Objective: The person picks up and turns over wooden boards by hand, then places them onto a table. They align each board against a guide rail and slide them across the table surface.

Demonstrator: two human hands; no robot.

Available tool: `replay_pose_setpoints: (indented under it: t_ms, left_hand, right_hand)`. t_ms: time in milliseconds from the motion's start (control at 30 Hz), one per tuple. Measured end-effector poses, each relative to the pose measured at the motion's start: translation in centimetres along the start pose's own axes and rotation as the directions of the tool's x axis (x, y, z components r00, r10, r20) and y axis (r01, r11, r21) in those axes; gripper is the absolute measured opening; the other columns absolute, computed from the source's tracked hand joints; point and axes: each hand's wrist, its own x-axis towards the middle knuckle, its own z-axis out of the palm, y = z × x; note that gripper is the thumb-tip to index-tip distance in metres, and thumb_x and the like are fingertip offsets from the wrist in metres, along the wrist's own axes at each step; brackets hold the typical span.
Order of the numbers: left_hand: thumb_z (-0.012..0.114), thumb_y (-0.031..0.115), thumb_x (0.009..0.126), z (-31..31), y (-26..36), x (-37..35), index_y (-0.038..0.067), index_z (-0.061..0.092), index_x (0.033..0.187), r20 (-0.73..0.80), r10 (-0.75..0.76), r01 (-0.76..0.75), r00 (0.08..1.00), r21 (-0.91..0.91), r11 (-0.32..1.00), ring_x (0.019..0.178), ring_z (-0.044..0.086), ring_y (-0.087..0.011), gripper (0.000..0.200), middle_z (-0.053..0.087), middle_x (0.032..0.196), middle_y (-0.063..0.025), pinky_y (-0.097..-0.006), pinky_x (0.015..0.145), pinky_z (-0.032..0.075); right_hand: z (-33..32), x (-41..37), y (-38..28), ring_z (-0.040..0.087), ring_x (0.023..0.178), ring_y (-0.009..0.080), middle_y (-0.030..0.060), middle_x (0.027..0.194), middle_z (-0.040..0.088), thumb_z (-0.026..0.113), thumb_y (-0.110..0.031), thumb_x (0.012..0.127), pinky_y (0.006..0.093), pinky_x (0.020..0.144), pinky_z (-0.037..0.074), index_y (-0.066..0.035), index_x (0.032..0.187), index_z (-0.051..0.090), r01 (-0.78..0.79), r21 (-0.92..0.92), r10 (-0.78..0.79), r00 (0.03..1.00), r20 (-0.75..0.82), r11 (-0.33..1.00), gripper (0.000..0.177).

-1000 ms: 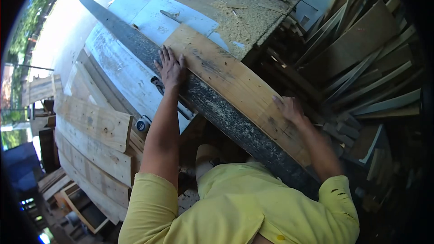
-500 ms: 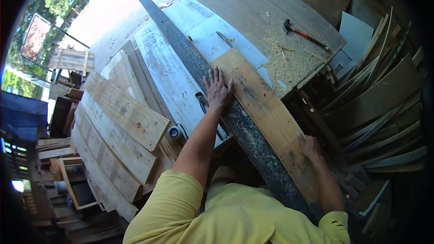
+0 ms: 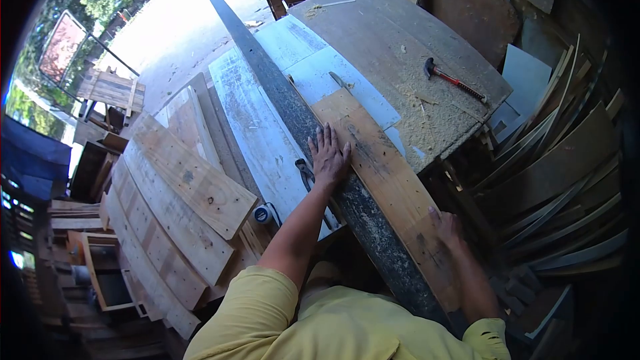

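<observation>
A long wooden plank (image 3: 393, 180) with dark stains lies along a long dark, scuffed beam (image 3: 380, 233), reaching back toward my body. My left hand (image 3: 330, 157) is laid flat with fingers extended, across the beam and the near-left edge of the plank. At the plank's right edge, closer to me, my right hand (image 3: 449, 230) grips the board; some of its fingers are hidden by the edge. Dark pincers (image 3: 304, 172) lie just left of my left wrist.
Sawdust and a red-handled hammer (image 3: 455, 80) are on the brown worktop (image 3: 380, 20). White boards (image 3: 250, 113) lie under the beam. A tape measure (image 3: 264, 213) sits beside stacked planks (image 3: 190, 167) at left. Curved wood strips (image 3: 567, 187) fill the right side.
My view has tilted a little, so the scene sits lower in the picture. Both hands keep about the same places on the beam and plank.
</observation>
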Motion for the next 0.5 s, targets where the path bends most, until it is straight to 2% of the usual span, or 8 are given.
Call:
replay_pose_setpoints:
  t_ms: [233,500]
  left_hand:
    - [0.034,0.049,0.097,0.1,0.0,0.1,0.0,0.029,0.148,0.001,-0.004,0.004,1.0,-0.001,1.0,0.147,0.012,-0.0309,0.07,0.019,0.158,-0.0143,-0.052,0.117,0.001]
    - [0.035,0.046,0.098,-0.2,0.0,0.1,0.011,0.036,0.147,0.022,0.008,-0.008,1.0,-0.021,1.0,0.147,0.012,-0.033,0.06,0.018,0.158,-0.014,-0.0542,0.117,0.002]
  right_hand:
    - [1.1,3.0,-2.2,0.063,0.087,0.0505,0.0359,0.085,0.062,0.04,-0.066,0.091,0.0537,0.076,0.051,0.009,0.083,0.069,-0.003,-0.003,0.003,1.0,-0.009,1.0,0.08]
    - [1.2,5.9,-5.7,0.063,0.089,0.0488,0.034,0.086,0.063,0.038,-0.067,0.091,0.0529,0.078,0.051,0.007,0.087,0.07,0.015,-0.026,-0.015,1.0,-0.003,1.0,0.081]
